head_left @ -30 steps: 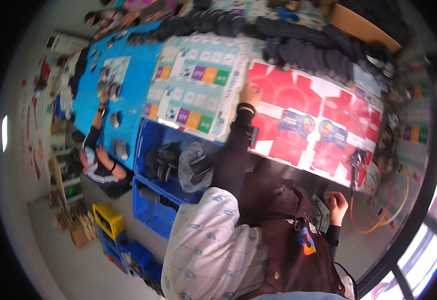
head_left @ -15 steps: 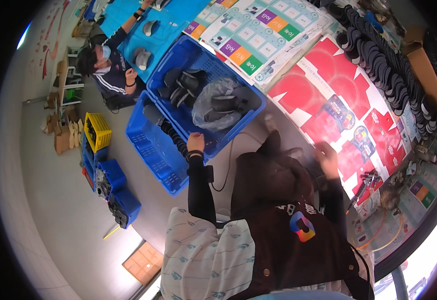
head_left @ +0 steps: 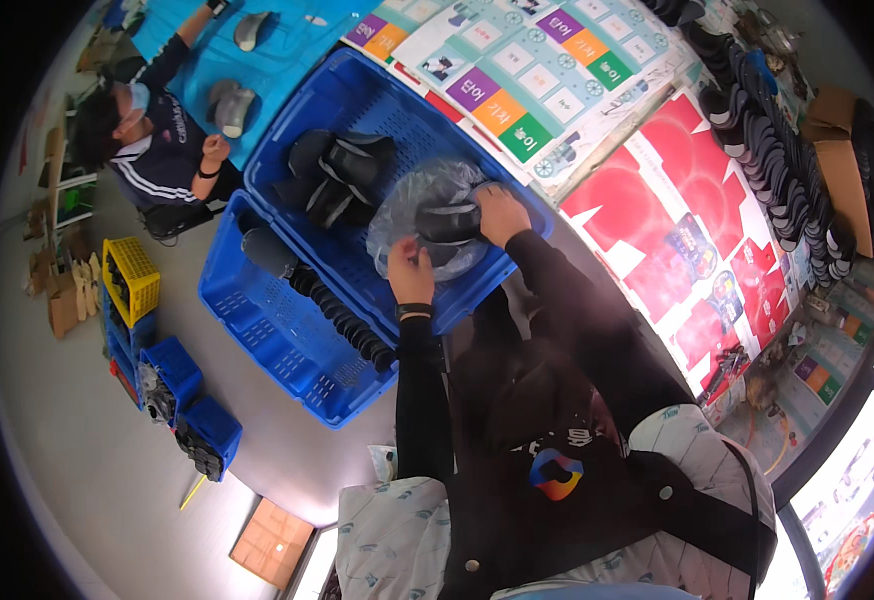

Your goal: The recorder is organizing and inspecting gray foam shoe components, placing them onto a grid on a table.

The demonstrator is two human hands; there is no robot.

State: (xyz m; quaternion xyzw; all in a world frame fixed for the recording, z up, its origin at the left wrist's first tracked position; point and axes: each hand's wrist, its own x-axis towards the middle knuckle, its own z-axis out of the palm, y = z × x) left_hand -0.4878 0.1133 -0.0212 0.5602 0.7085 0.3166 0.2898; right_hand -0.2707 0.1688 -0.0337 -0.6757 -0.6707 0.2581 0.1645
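Plastic bag [head_left: 427,215], clear and crumpled, lies inside the upper blue crate [head_left: 377,120], toward the crate's near right corner. A black pad-shaped piece [head_left: 447,222] sits in the mouth of the bag.

Left hand [head_left: 410,272] rests at the bag's near edge, just inside the crate's near wall. Its fingers are curled and appear to pinch the plastic; how firmly cannot be told. A dark band sits on that wrist.

Right hand [head_left: 500,213] lies at the right side of the bag, against the crate's right wall. Its fingers are bent over the black piece and the plastic beside it, apparently closed on both; the exact grip is hidden by the back of the hand.

More black pieces [head_left: 342,170] lie loose in the same crate, to the left of the bag and touching one another.

A second blue crate [head_left: 257,320] stands against the first crate's near left side, lower down. A row of black pieces [head_left: 342,320] stands on edge along its wall next to the first crate.

Beyond the first crate's right wall lies a table covered with red sheets [head_left: 677,230] and a pale printed sheet [head_left: 537,70].

Another person [head_left: 157,150] in a dark top sits to the far left of the first crate, at a blue-covered table [head_left: 277,55].

A yellow crate [head_left: 129,280] and small blue bins [head_left: 192,400] stand on the floor, left of the second crate.
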